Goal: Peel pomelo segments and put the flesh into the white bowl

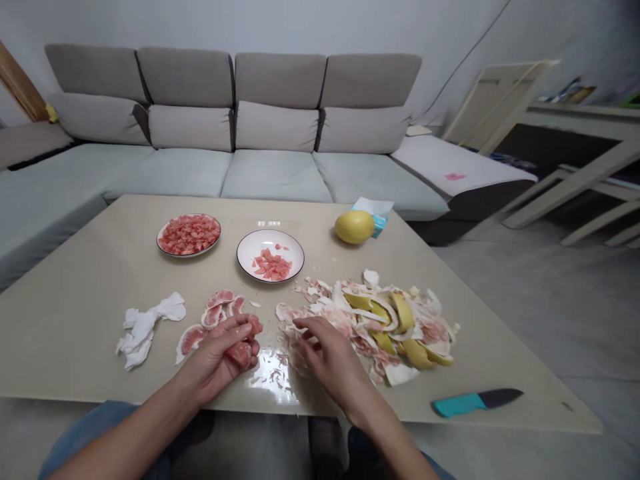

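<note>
**Now: pink fruit in the left hand, scraps under the right**

Near the front edge of the table, a little left of its middle, the left hand is closed around a piece of pink fruit. The fingers curl over the top of it and the thumb comes from the side. The piece is held firmly, and only its pink end shows at the fingertips. The hand is low, close to the table top.

Just beside it, to the right, the right hand lies palm down with the fingers loosely bent and a little spread. Its fingertips touch the thin white and pink scraps at the left border of the heap of peel. Whether it pinches one scrap or only touches them, I cannot tell.

The heap of peel, yellow and white, spreads from the right hand toward the right edge. Some small bits lie on the shiny surface between the two hands.

Just behind the left hand lie some peeled segments, and left of them is a crumpled white tissue.

Farther toward the back edge stand two plates. The left plate is full of pink fruit bits. The right plate has only a few in its middle.

A whole yellow fruit sits near the back right corner, touching a tissue pack behind it. A knife with a turquoise handle and a dark blade lies at the front right corner, well apart from both hands.

Behind the table stands a grey sofa.
</note>
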